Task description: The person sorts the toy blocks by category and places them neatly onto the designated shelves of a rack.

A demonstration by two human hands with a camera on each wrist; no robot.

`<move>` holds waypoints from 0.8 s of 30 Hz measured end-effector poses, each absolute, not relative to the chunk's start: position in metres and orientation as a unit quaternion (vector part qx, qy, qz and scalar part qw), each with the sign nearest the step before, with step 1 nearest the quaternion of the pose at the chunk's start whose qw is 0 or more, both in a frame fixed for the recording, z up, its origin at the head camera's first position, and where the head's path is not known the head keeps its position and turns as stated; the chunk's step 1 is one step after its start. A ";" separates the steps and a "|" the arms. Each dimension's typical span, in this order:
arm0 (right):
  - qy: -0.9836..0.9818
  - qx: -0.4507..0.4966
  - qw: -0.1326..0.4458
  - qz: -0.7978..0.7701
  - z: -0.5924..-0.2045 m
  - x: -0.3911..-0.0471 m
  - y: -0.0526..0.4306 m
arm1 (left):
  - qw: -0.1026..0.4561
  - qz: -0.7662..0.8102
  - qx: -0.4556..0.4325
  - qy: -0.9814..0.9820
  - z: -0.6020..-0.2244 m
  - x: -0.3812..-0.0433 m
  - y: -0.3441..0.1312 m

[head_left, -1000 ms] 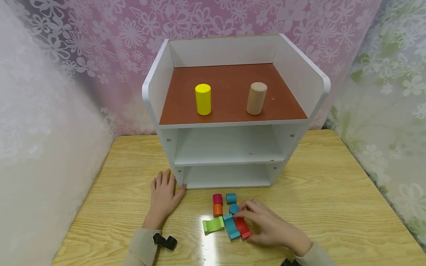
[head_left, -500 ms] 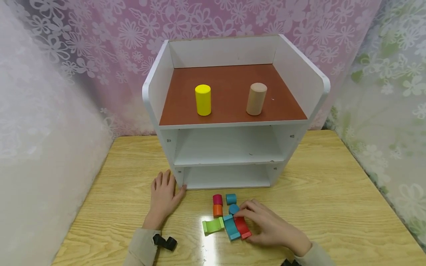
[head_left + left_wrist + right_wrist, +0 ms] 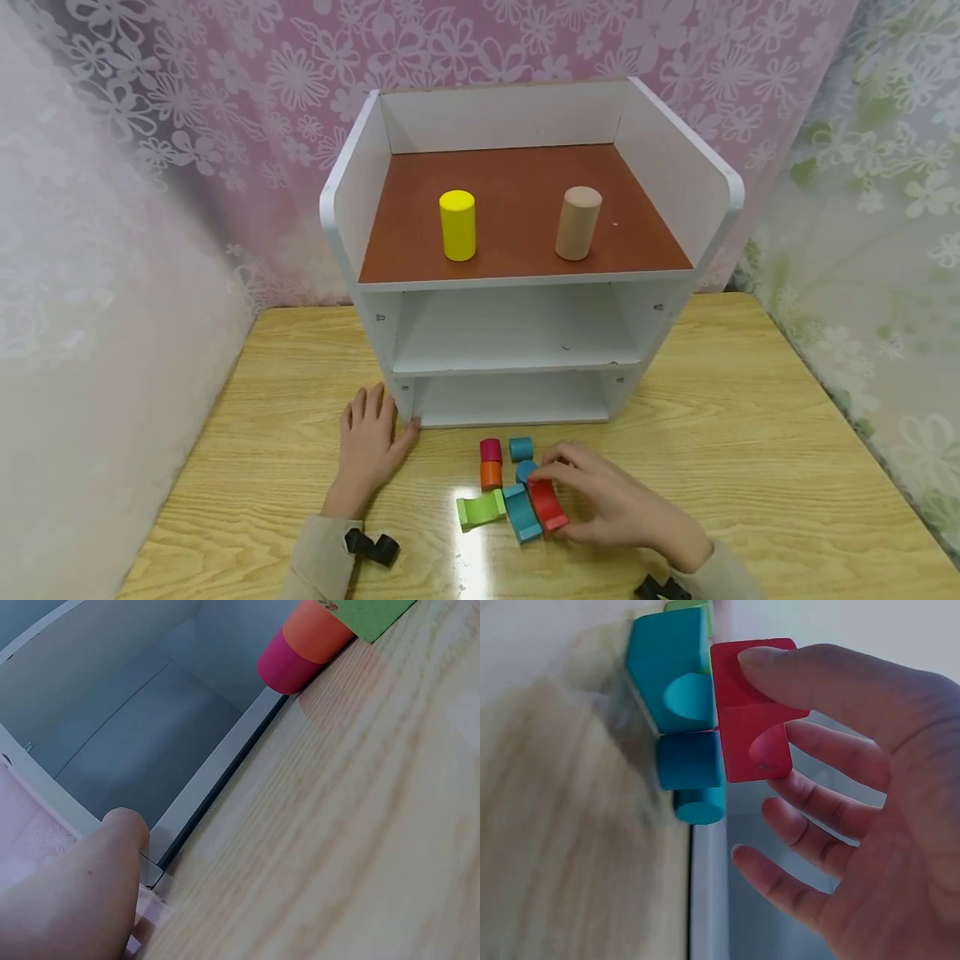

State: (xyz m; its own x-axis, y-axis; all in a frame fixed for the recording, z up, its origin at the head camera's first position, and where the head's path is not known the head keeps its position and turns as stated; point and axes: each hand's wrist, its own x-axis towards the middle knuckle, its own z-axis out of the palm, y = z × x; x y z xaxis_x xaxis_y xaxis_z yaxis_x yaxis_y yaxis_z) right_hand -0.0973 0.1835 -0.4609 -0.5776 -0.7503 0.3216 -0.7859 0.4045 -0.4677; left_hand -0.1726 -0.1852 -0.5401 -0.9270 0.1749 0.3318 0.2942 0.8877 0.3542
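Observation:
My right hand (image 3: 611, 504) pinches a red arch block (image 3: 546, 504) between thumb and fingers; in the right wrist view the thumb lies on the face of the red block (image 3: 750, 712). To its left sits a teal arch block (image 3: 522, 514), with a green arch block (image 3: 481, 508) beyond. Behind them are a blue cylinder (image 3: 526, 472), a teal cylinder (image 3: 521, 448), an orange cylinder (image 3: 491, 475) and a magenta cylinder (image 3: 491, 450). My left hand (image 3: 367, 446) rests with fingers spread at the lower left corner of a white shelf unit (image 3: 517, 327), thumb touching its front edge.
On the unit's brown top board (image 3: 517, 183) stand a yellow cylinder (image 3: 458, 225) and a plain wood cylinder (image 3: 578, 222). The wooden table (image 3: 750, 467) spreads around the unit. Floral curtains (image 3: 487, 42) hang behind and at both sides.
My right hand has lifted the red arch block slightly and shifted a little right, away from the teal arch block. The left hand stays where it was.

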 end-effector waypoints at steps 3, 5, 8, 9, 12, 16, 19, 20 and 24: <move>-0.833 0.463 0.031 0.301 -0.454 -0.098 0.184 | 0.146 -0.204 -0.122 -0.960 -0.540 -0.173 -0.185; -0.832 0.462 0.026 0.306 -0.449 -0.099 0.183 | 0.145 -0.204 -0.122 -0.960 -0.540 -0.173 -0.185; -0.828 0.465 0.025 0.312 -0.441 -0.099 0.182 | 0.142 -0.204 -0.120 -0.961 -0.540 -0.173 -0.185; -0.827 0.465 0.024 0.315 -0.438 -0.099 0.181 | 0.142 -0.205 -0.120 -0.961 -0.540 -0.173 -0.185; -0.820 0.472 0.029 0.324 -0.429 -0.101 0.177 | 0.142 -0.205 -0.120 -0.961 -0.541 -0.173 -0.185; -0.804 0.489 0.056 0.333 -0.417 -0.105 0.170 | 0.150 -0.206 -0.122 -0.959 -0.542 -0.172 -0.186; -0.793 0.502 0.089 0.332 -0.408 -0.108 0.164 | 0.159 -0.202 -0.124 -0.958 -0.543 -0.172 -0.187; -0.791 0.505 0.097 0.332 -0.404 -0.109 0.162 | 0.161 -0.201 -0.125 -0.958 -0.543 -0.172 -0.187; -0.780 0.513 0.119 0.337 -0.391 -0.114 0.152 | 0.161 -0.204 -0.125 -0.957 -0.542 -0.172 -0.186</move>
State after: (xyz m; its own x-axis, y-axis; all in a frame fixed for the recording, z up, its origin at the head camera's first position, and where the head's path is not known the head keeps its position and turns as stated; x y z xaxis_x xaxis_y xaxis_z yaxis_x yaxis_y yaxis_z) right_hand -0.1138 0.1522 -0.3909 -0.4454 -0.7200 0.5321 -0.8811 0.2468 -0.4035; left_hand -0.1722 -0.1857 -0.5421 -0.9168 0.1738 0.3595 0.3053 0.8852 0.3509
